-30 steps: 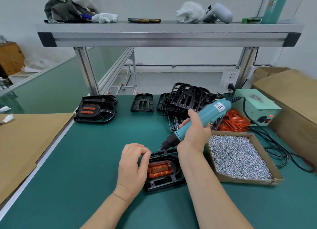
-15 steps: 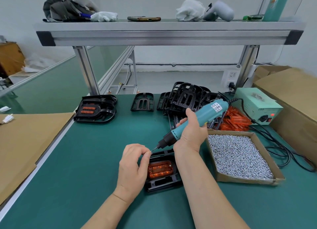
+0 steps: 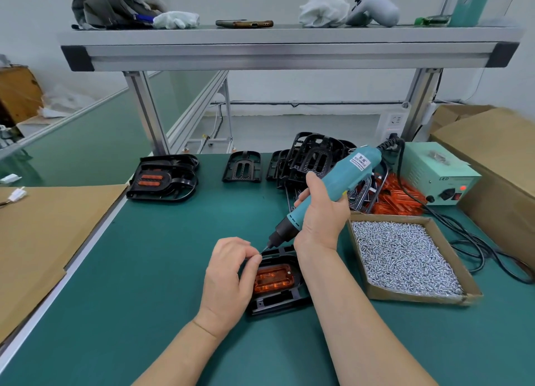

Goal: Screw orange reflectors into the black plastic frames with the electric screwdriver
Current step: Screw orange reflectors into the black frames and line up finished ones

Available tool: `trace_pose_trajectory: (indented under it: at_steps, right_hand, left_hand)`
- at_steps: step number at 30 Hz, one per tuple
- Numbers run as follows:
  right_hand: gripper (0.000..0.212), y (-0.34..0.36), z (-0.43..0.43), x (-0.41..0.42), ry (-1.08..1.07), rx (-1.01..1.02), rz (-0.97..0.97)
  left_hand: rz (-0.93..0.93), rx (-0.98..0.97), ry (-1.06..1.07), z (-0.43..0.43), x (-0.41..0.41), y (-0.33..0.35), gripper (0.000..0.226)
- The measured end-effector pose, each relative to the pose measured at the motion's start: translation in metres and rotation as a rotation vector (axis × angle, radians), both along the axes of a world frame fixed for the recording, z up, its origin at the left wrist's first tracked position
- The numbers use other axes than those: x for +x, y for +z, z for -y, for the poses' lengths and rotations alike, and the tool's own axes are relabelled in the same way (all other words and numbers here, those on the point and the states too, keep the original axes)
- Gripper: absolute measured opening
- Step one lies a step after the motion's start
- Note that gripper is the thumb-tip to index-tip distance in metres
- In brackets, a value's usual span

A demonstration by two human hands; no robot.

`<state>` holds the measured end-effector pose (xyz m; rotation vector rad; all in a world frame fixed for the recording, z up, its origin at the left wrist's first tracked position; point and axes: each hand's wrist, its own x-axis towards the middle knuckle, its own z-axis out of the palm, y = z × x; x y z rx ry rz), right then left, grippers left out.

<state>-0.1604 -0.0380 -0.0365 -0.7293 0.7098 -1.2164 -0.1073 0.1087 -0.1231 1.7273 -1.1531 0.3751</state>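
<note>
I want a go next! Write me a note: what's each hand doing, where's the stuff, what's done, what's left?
Left hand pinches at the tip of the screwdriver, probably a screw; too small to see.
Right hand grips the screwdriver, tip tilted down over the frame.
The frame, orange reflector inside, lies between the hands; box of screws to its right.
Done: stack of finished frames, back left.
Left: screw this reflector down, then the empty frames and loose reflectors at the back.
</note>
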Motion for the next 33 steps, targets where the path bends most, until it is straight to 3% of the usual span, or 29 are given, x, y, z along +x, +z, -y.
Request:
trace_pose_trajectory:
  at_steps: [10, 15, 17, 19, 22, 33]
  right_hand:
    - [0.025, 0.003, -0.006, 0.003, -0.009, -0.101, 0.021]
    - [0.024, 0.003, -0.007, 0.002, -0.01, -0.125, 0.01]
    - [0.023, 0.003, -0.008, 0.001, 0.004, -0.14, 0.0]
    - [0.023, 0.003, -0.01, 0.0, 0.02, -0.169, -0.008]
    - [0.024, 0.001, -0.016, 0.0, 0.043, -0.231, -0.013]
    - [0.024, -0.003, -0.044, 0.005, 0.115, -0.466, -0.164]
  left_hand:
    - [-0.003, 0.073, 0.001, -0.002, 0.0, -0.001, 0.023]
    - [-0.114, 0.099, -0.006, -0.011, -0.005, 0.007, 0.029]
    - [-0.241, 0.158, -0.03, -0.021, -0.003, 0.006, 0.045]
    - [-0.377, 0.319, -0.115, -0.032, 0.001, 0.003, 0.085]
    - [-0.383, 0.57, -0.217, -0.039, 0.003, 0.001, 0.13]
    - [-0.354, 0.621, -0.176, -0.035, 0.002, 0.002, 0.144]
